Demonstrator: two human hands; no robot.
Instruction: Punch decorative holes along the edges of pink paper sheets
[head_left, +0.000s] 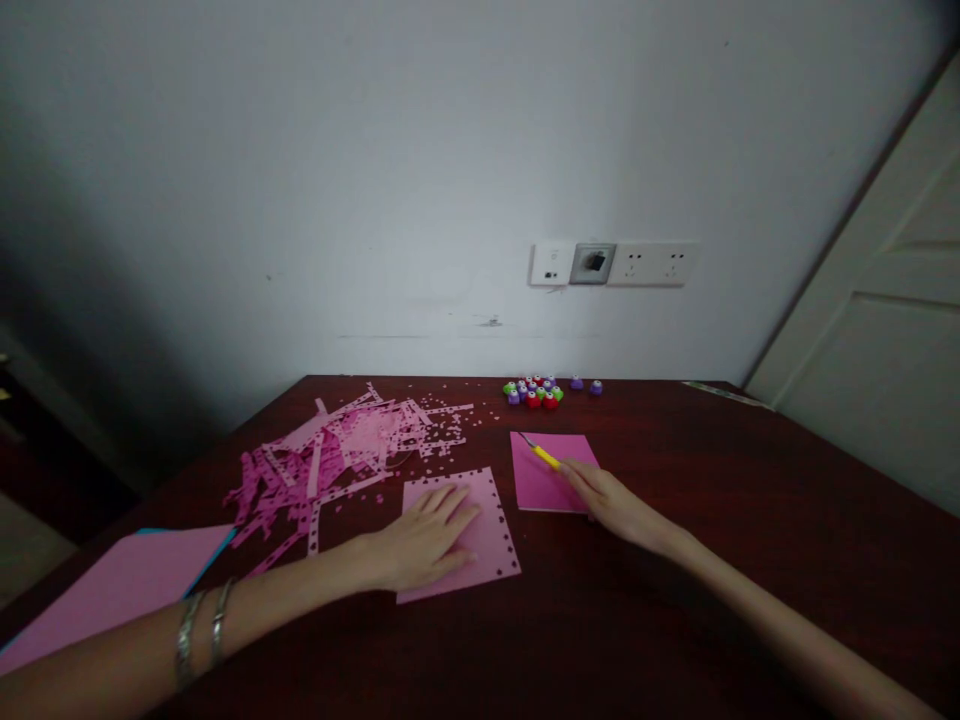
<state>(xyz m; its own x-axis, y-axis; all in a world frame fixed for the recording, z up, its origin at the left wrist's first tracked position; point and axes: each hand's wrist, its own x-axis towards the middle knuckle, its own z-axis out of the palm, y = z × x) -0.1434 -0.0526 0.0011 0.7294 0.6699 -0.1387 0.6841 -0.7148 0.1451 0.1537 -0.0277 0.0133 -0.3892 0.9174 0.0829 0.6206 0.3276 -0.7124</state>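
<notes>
On the dark red table (675, 450), spreads the left hand (429, 535), open and palm down, over a pale pink sheet (487, 560) with small holes along its top and right edges. Just to the right of that sheet, grasps a yellow knife (546, 458) in the right hand (604, 497), above a bright pink square (544, 490), with the blade towards the square's upper left corner. To the left, includes a messy heap of pink paper scraps (330, 455). Behind the square, near the wall (420, 200), shows a cluster of small red, green and purple pieces (534, 392), with 2 purple pieces (586, 385) apart to the right. Wears 2 bracelets (202, 635) on the left forearm, near large pink sheets (127, 585) with blue edges.
</notes>
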